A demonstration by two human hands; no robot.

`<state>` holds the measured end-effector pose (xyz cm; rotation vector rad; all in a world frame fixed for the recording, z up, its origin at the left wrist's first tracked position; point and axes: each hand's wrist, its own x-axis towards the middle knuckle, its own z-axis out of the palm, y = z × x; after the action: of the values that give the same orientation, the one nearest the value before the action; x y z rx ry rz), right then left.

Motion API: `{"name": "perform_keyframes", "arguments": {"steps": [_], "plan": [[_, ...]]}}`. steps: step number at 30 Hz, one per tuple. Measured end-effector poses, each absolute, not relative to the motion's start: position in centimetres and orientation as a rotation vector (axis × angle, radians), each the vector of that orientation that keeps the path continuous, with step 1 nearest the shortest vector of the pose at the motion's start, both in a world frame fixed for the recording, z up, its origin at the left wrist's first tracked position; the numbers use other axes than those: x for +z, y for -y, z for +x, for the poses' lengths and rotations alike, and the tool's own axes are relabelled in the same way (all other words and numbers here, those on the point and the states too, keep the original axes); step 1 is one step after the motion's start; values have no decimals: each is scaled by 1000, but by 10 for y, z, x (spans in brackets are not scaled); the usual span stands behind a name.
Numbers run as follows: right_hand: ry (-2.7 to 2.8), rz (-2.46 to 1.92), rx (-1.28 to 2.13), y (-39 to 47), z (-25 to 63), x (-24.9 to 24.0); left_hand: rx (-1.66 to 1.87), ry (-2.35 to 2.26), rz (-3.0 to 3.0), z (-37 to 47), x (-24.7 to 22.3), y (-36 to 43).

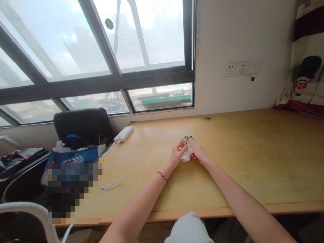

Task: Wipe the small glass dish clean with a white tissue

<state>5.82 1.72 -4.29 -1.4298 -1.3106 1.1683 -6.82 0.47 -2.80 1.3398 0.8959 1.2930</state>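
Wiping seemingly in progress, extent done not judgeable. Glasses [187, 139] held up over the wooden bench [240, 158], pinched between both hands. Left hand [176, 154] fingers closed on the frame's left side; right hand [198, 152] fingers closed on a white tissue [186, 155] pressed against the glasses, tissue hanging just below. Lens detail too small to tell.
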Motion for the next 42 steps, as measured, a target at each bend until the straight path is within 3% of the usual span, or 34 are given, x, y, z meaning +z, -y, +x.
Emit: {"name": "perform_keyframes", "arguments": {"steps": [5,12,19,27,36,42], "plan": [[1280,-1481,1136,-18,57,-38,1245,-751,1102,-70,-33,-10],[1620,-1405,504,-13,62,-28,1294,-707,903,-75,-32,-11],[1521,-1342,742,-15,62,-27,1295,-707,863,-76,-30,-12],[1517,-1438,783,-20,68,-34,1262,-665,1041,-70,-26,-3],[1688,-1587,366,-12,72,-26,1216,-648,1078,-69,-21,0],[1751,-1499,419,-13,67,-27,1243,-752,1103,-74,-25,-4]]}}
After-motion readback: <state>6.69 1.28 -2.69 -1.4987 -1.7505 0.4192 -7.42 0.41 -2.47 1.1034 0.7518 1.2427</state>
